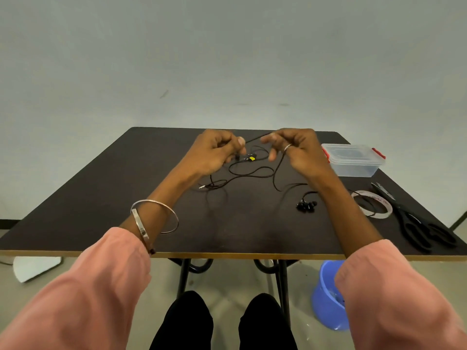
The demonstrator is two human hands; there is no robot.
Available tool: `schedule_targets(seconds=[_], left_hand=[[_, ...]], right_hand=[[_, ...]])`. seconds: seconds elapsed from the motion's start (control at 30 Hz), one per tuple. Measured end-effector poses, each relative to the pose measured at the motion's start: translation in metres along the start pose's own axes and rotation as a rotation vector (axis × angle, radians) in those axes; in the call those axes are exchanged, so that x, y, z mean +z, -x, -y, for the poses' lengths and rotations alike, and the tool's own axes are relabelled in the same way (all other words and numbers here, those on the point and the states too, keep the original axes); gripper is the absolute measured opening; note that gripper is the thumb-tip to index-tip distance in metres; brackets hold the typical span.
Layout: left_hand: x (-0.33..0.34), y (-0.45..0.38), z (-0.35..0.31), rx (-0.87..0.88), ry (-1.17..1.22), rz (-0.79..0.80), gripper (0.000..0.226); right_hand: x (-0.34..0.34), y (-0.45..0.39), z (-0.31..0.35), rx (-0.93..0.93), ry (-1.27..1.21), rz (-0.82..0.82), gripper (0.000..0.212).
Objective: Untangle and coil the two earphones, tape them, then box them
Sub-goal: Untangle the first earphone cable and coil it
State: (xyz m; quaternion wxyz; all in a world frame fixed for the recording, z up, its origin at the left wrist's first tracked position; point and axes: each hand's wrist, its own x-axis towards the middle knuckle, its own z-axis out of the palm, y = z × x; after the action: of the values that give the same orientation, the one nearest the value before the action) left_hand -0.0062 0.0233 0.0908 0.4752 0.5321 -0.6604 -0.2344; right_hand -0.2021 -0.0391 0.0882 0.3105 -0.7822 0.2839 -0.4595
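Here, the left hand and right hand are both pinching a taut section of the black earphone cable above the dark worktop. Its loops are lying below, earbuds near right. The box is sitting far right.

No legible text anywhere.

Above a dark brown table, the left hand and right hand pinch a taut stretch of thin black earphone cable; loops trail onto the tabletop.
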Motion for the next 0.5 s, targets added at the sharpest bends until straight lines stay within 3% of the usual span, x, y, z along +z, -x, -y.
schedule_targets(seconds=[0.13, 0.33, 0.37, 0.43, 0.5], left_hand=[[-0.007, 0.009, 0.017, -0.026, 0.045, 0.037, 0.033], [-0.004, 0.018, 0.04, -0.147, 0.142, 0.013, 0.032], [-0.001, 0.018, 0.042, -0.173, 0.149, 0.018, 0.032], [0.005, 0.018, 0.044, -0.228, 0.188, 0.019, 0.033], [0.012, 0.017, 0.043, -0.274, 0.246, 0.0, 0.035]], right_hand=[[-0.021, 0.002, -0.007, 0.085, -0.126, -0.226, 0.024], [-0.038, 0.0, -0.018, 0.38, -0.213, -0.644, 0.026], [-0.038, -0.001, -0.021, 0.429, -0.136, -0.66, 0.026], [-0.037, -0.002, -0.027, 0.535, 0.251, -0.616, 0.021], [-0.032, 0.001, -0.026, 0.579, 0.689, -0.461, 0.041]])
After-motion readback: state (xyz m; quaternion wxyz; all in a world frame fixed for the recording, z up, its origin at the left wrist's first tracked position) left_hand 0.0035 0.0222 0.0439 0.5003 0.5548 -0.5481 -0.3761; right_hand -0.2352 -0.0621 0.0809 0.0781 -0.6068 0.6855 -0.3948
